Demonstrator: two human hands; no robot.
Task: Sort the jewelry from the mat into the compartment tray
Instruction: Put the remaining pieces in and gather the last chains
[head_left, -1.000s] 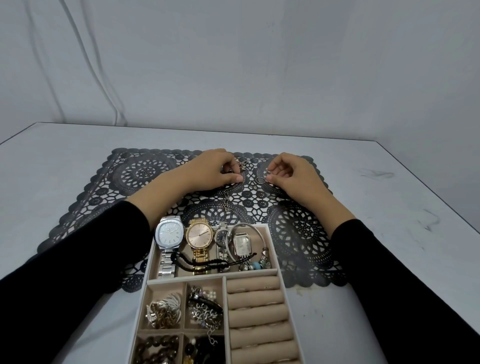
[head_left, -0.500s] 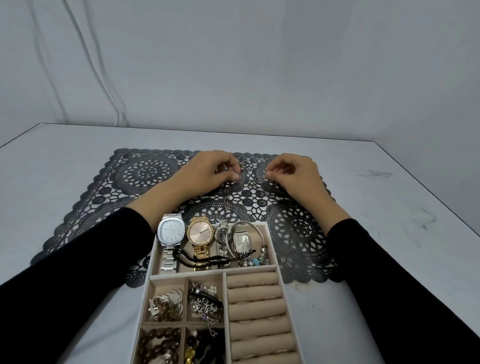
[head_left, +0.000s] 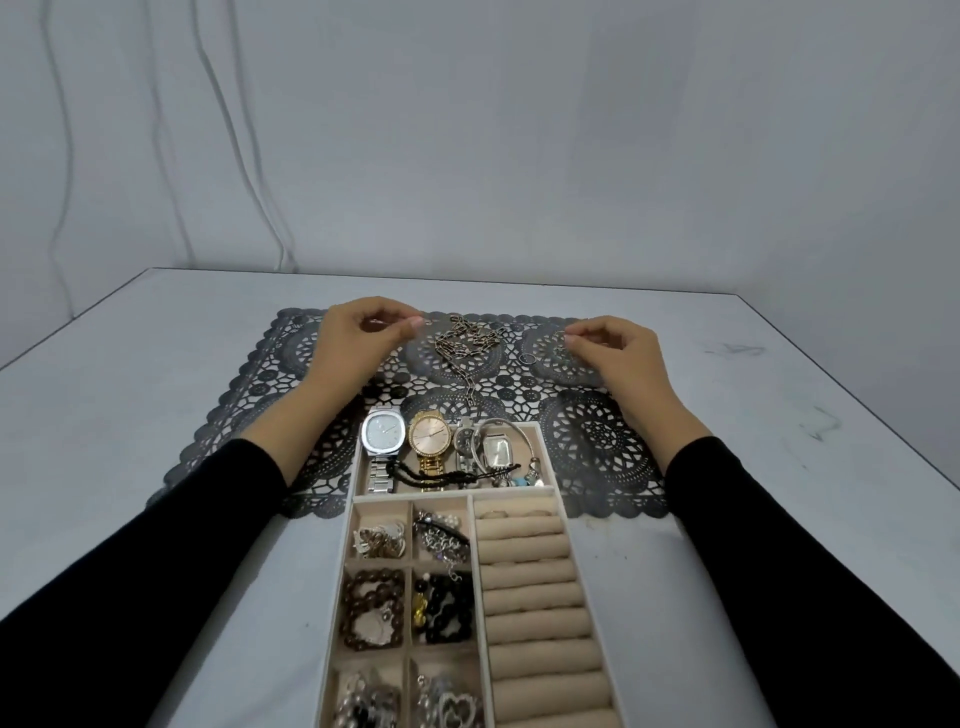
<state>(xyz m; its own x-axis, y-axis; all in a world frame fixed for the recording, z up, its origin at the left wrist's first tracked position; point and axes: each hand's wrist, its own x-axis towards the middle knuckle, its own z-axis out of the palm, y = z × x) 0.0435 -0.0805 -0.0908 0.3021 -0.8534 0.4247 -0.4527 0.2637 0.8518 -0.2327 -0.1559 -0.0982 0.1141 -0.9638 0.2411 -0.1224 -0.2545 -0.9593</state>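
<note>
Dark lace mat (head_left: 587, 441) lies across the far half of the pale grey table (head_left: 104, 389). The compartment tray (head_left: 415, 498), white frame with beige lining, sits near centre, and its far end overlaps the mat's near edge.

On the mat: a chain necklace (head_left: 465, 343) is heaped at far centre, with one strand trailing toward the tray. A small ring (head_left: 528, 358) lies just right of it.

Hands: your left hand (head_left: 358, 338) is over the mat left of the chain, and your right hand (head_left: 618, 348) is over the mat right of the ring. On each hand the thumb and forefinger tips are pressed together and the other fingers are curled. You cannot tell whether anything is pinched; any item there is too small to resolve. Both hands are apart from the chain heap.

Tray contents:
- **Far wide compartment:** a silver watch (head_left: 383, 434), a gold watch (head_left: 430, 440), smaller watches and a black bead strand.
- **Left small compartments:** mixed pieces, including a brown bead bracelet (head_left: 371, 608).
- **Right column:** ring rolls (head_left: 530, 587), with rings seated in the farthest slot.
</note>
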